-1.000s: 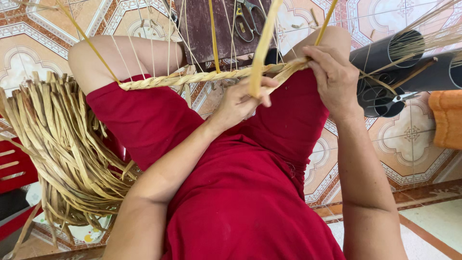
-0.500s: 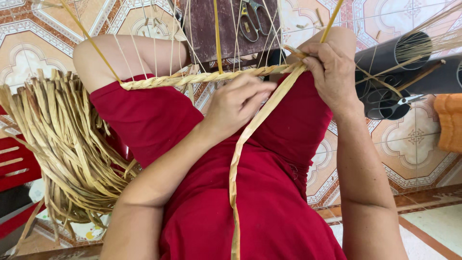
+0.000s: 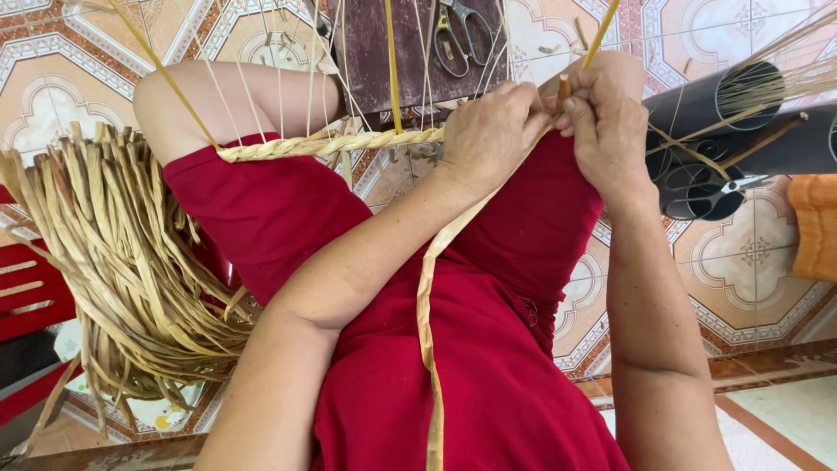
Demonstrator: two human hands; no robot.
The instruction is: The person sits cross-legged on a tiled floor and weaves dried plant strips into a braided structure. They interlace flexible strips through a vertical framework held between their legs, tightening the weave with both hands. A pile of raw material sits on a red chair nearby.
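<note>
Patterned tile floor (image 3: 750,253) under us, red skirt (image 3: 488,349) across the lap. A big bundle of dried straw strips (image 3: 113,279) lies at left; black tubes (image 3: 750,113) at right, scissors (image 3: 462,35) on the far board. The braided straw cord (image 3: 331,144) runs across the knees. To braid well, we judge, keep the long loose strip (image 3: 427,314) taut and flat. Left hand (image 3: 493,131) curls closed around the cord's end; right hand (image 3: 602,122) pinches strands there, fingers pressed together.

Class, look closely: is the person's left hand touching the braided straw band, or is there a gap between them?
Touching. The head view shows the left hand closed over the end of the braided straw band, with no gap.
</note>
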